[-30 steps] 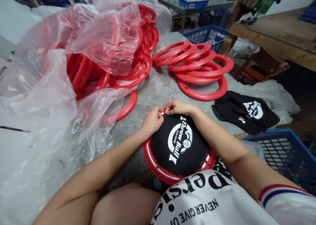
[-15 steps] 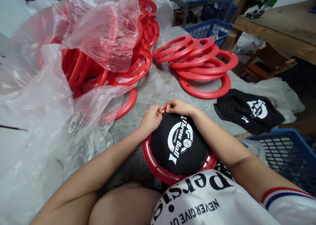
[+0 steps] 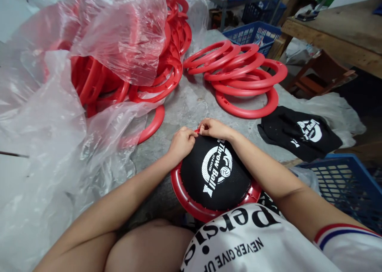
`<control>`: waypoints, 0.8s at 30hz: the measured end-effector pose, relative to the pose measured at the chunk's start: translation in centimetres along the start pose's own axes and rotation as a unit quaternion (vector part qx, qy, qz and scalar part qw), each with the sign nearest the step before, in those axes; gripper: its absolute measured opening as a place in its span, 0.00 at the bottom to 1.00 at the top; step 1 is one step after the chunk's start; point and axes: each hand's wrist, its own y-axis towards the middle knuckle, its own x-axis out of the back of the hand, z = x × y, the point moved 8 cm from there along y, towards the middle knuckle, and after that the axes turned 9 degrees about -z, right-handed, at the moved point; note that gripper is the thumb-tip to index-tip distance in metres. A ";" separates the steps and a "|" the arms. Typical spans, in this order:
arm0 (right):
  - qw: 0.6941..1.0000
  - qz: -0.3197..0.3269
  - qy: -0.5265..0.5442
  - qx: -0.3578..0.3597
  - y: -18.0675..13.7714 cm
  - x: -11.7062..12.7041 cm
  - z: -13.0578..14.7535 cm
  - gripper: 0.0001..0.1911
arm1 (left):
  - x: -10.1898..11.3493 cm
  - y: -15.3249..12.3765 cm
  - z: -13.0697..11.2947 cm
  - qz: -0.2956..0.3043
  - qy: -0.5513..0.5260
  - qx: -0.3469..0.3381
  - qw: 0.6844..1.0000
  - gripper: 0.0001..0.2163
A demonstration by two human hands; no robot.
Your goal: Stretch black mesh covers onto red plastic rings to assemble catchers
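Observation:
A red plastic ring leans against my body at the table's near edge. Black printed fabric with white "Throw Ball" lettering spans its opening. At the far side of the rim, my left hand pinches the fabric's edge with thumb and forefinger. Close beside it, my right hand is closed on the same edge, fingertips bent down over the rim. A bit of red rim shows between the two hands. Exactly what lies under the fingertips is hidden.
A heap of red rings lies under clear plastic sheeting at left. More red rings overlap in a stack beyond my hands. Black fabric pieces lie at right, above a blue crate. Another blue crate stands behind.
My left fingertips have shifted slightly toward the right hand, covering more of the red rim between them. Both hands stay at the far edge of the ring.

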 end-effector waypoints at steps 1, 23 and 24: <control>1.000 0.000 -0.005 0.002 0.0 0.0 0.1 0.06 | 0.0 0.0 -0.1 0.003 0.007 0.000 1.000 0.14; 0.999 -0.004 0.011 0.046 0.2 -0.3 -0.2 0.07 | -0.4 -0.5 -1.5 0.038 0.081 -0.021 0.996 0.13; 0.998 0.003 0.021 0.065 0.1 -0.4 0.0 0.09 | -0.5 -0.5 -1.4 0.038 0.084 -0.014 0.996 0.13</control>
